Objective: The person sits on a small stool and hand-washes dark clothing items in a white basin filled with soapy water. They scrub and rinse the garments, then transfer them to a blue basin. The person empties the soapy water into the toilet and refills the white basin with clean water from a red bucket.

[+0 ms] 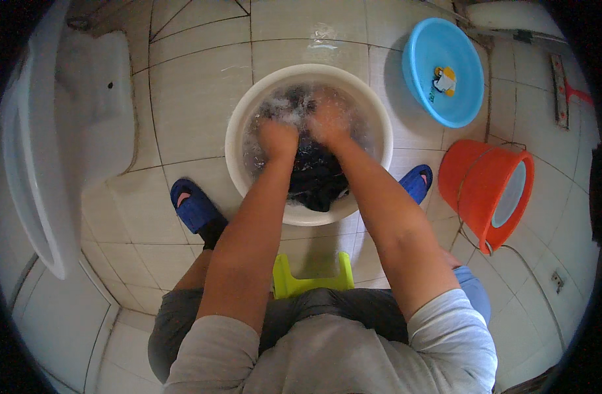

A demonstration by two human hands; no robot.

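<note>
A round cream-coloured plastic basin (380, 123) stands on the floor in front of me, with splashing water in it. Dark cloth (318, 182) lies soaked in the water and rises above the surface at the near side. My left hand (278, 138) is in the basin at the left, its fingers hidden by water and cloth. Close by on the right, my right hand (329, 120) is at the cloth too, blurred by spray. Whether either hand grips the cloth cannot be made out.
A blue plastic basin (466, 54) holding a small yellow-and-white item (445, 81) leans at the upper right. Below it stand an orange bucket (466, 177) and a hose (530, 271). White ceramic fixture (96, 113) stands left. A yellow-green stool (313, 284) is beneath me; a squeegee (560, 92) is at right.
</note>
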